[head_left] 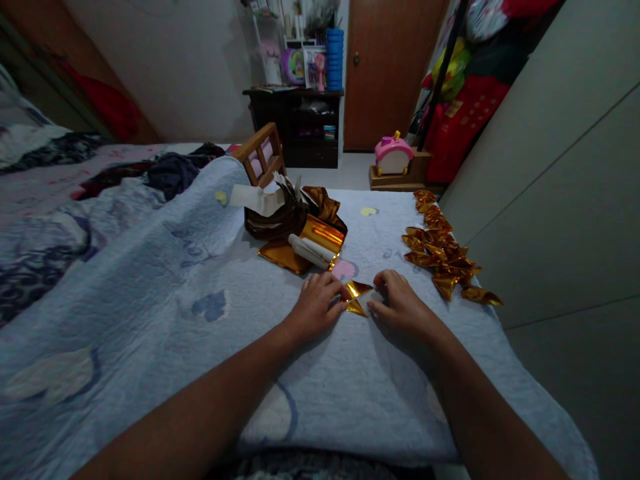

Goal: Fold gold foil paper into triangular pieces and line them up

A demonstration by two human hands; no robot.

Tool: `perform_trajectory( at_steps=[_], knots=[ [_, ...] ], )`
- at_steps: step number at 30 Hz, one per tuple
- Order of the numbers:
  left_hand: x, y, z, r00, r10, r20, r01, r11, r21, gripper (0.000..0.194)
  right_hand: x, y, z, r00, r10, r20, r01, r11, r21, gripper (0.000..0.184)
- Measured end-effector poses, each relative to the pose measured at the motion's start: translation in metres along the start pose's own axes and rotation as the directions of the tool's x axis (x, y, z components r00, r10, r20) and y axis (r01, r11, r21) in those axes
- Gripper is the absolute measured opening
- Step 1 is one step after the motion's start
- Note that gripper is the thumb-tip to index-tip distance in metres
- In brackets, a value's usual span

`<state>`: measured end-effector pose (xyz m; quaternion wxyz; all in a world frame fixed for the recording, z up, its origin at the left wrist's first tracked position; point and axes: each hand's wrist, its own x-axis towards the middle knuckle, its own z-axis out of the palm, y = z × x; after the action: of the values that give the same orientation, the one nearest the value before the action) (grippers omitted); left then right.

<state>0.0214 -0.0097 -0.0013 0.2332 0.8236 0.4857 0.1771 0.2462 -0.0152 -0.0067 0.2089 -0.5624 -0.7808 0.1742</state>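
Observation:
A small piece of folded gold foil paper (356,291) lies on the pale blue quilt between my hands, with two pointed ends facing right. My left hand (317,301) pinches its left side between thumb and fingers. Close to the pointed ends is my right hand (403,303), thumb and forefinger apart with nothing visible between them. Beyond my left hand sits a pile of gold foil sheets (325,230) with white backing, some curled. Along the right edge of the quilt lies a heap of folded gold foil pieces (443,257).
The quilt (210,373) spreads over the surface before me and rises at the left. Clothes (173,175) lie on a bed at the left. A dark cabinet (295,127), a brown door (387,80) and a pink toy (393,155) stand beyond. A pale panel (560,200) borders the right side.

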Motion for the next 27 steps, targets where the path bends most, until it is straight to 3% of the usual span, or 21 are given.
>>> perform_trajectory(
  at_steps=[4, 10, 16, 21, 27],
  knots=[
    [0.0, -0.005, 0.002, 0.996, 0.081, -0.045, -0.083, 0.996, -0.045, 0.008, 0.005, 0.001, 0.007, 0.997, 0.022, -0.071, -0.024, 0.999, -0.026, 0.013],
    [0.003, -0.009, 0.004, 0.983, 0.164, -0.085, -0.173, 0.978, -0.113, 0.01, 0.009, 0.0, 0.012, 0.998, 0.053, -0.04, -0.055, 0.997, -0.054, 0.011],
    [0.005, -0.007, 0.004, 0.963, 0.259, -0.082, -0.269, 0.948, -0.17, 0.013, 0.014, -0.007, 0.015, 0.998, -0.04, -0.05, 0.041, 0.999, 0.016, 0.013],
    [0.004, -0.006, 0.006, 0.954, 0.293, -0.069, -0.3, 0.941, -0.154, 0.012, 0.018, -0.012, 0.018, 0.992, -0.108, -0.058, 0.114, 0.988, 0.104, 0.015],
    [0.003, -0.006, 0.006, 0.975, 0.199, -0.1, -0.213, 0.963, -0.164, 0.02, 0.015, -0.016, 0.014, 0.999, 0.031, -0.012, -0.029, 0.985, 0.172, 0.009]
  ],
)
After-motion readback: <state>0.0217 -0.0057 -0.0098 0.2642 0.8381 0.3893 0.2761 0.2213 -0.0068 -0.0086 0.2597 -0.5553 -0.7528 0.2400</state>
